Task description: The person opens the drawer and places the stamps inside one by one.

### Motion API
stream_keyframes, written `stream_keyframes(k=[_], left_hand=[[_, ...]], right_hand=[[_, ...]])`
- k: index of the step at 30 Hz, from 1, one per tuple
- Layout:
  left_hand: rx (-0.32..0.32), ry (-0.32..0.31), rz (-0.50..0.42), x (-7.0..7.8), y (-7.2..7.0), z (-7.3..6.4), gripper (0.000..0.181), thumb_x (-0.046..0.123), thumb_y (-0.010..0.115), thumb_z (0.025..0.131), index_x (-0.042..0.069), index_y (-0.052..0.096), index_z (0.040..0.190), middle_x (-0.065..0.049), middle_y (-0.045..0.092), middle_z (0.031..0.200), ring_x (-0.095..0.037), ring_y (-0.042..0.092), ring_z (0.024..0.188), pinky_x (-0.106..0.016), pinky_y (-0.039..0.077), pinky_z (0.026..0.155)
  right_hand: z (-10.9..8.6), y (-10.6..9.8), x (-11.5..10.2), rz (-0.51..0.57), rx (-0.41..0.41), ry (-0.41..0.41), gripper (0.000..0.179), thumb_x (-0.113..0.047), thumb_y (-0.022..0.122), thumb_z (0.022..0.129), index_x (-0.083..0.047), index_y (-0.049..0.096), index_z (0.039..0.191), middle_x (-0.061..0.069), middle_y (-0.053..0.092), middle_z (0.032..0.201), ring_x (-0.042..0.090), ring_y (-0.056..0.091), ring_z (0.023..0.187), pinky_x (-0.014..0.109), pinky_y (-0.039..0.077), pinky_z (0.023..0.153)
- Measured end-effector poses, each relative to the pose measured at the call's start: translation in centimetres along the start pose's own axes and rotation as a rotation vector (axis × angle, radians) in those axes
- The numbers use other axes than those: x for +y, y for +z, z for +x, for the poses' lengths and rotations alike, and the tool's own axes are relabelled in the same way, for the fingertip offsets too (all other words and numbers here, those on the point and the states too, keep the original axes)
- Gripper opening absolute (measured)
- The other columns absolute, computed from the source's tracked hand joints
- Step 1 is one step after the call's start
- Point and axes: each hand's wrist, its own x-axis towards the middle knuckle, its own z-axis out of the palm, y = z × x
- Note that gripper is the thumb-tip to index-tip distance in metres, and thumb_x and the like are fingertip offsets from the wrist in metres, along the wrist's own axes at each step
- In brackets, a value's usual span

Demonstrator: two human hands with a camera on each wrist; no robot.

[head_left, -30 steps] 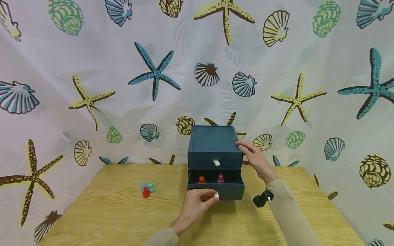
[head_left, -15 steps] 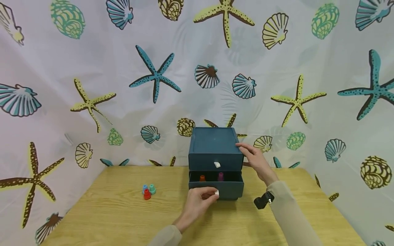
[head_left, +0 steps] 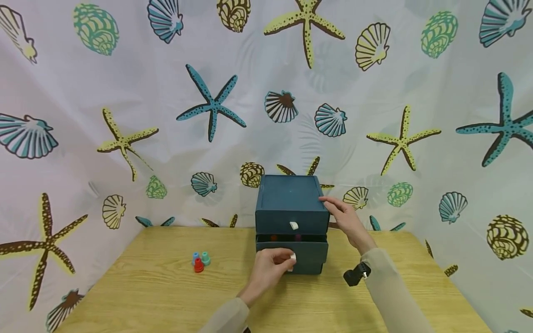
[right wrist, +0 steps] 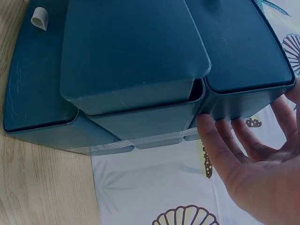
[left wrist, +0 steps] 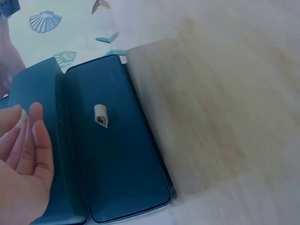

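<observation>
A dark blue drawer unit stands on the table. Its middle drawer sticks out part way, and a low gap above its front shows an orange cone-shaped piece and a purple one in shadow. My left hand pinches this drawer's white pull tab between thumb and fingers. In the left wrist view, the bottom drawer's tab hangs free. My right hand rests against the unit's right side and top edge, fingers extended, as the right wrist view shows too.
Three small cone-shaped pieces stand grouped on the table's left: a blue one, a green one and a red one. The wooden table meets a shell-patterned curtain behind the unit.
The middle drawer has slid back into the unit, pushed by my left hand at its tab. Its opening has narrowed, and the pieces inside have become mostly hidden. My right hand stays at the side.
</observation>
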Motion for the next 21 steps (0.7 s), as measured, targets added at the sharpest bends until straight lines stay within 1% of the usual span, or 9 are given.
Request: stream_keyframes(k=[3, 7, 9, 14, 21], left_hand=[[-0.008, -0.027, 0.000, 0.0, -0.1, 0.2, 0.019, 0.017, 0.072, 0.089, 0.008, 0.076, 0.106, -0.004, 0.076, 0.088, -0.025, 0.073, 0.077, -0.024, 0.056, 0.062], [0.000, -0.043, 0.035, -0.1, -0.2, 0.5, 0.019, 0.019, 0.073, 0.089, 0.010, 0.076, 0.106, -0.004, 0.076, 0.092, -0.015, 0.072, 0.080, -0.024, 0.056, 0.066], [0.004, -0.048, 0.046, -0.1, -0.1, 0.7, 0.019, 0.018, 0.072, 0.090, 0.010, 0.076, 0.106, -0.004, 0.075, 0.094, -0.013, 0.071, 0.081, -0.024, 0.056, 0.068], [0.014, -0.049, 0.056, -0.3, 0.0, 0.9, 0.020, 0.017, 0.071, 0.090, 0.010, 0.075, 0.109, -0.004, 0.075, 0.096, -0.013, 0.070, 0.083, -0.023, 0.056, 0.070], [0.041, -0.018, 0.078, -0.5, 0.1, 1.2, 0.021, 0.015, 0.071, 0.090, 0.008, 0.075, 0.109, -0.007, 0.075, 0.098, -0.017, 0.070, 0.085, -0.025, 0.057, 0.071]], right_hand=[[0.0, 0.0, 0.0, 0.011, -0.006, -0.001, 0.046, -0.039, 0.046, 0.104, -0.017, 0.050, 0.144, 0.009, 0.031, 0.159, 0.035, 0.031, 0.145, 0.056, 0.043, 0.105], [-0.1, 0.1, 0.0, 0.016, -0.010, 0.003, 0.046, -0.038, 0.045, 0.105, -0.016, 0.049, 0.144, 0.010, 0.029, 0.159, 0.035, 0.030, 0.146, 0.056, 0.043, 0.106], [-0.2, 0.1, -0.1, 0.013, -0.009, 0.009, 0.046, -0.038, 0.045, 0.105, -0.016, 0.049, 0.145, 0.010, 0.029, 0.160, 0.035, 0.029, 0.146, 0.056, 0.042, 0.106], [-0.3, 0.1, -0.2, 0.023, -0.006, 0.011, 0.046, -0.036, 0.045, 0.105, -0.015, 0.048, 0.145, 0.010, 0.029, 0.160, 0.035, 0.029, 0.146, 0.057, 0.041, 0.106], [-0.3, 0.2, -0.4, 0.020, -0.006, 0.006, 0.045, -0.037, 0.045, 0.105, -0.016, 0.049, 0.145, 0.009, 0.029, 0.160, 0.035, 0.031, 0.146, 0.056, 0.043, 0.106]])
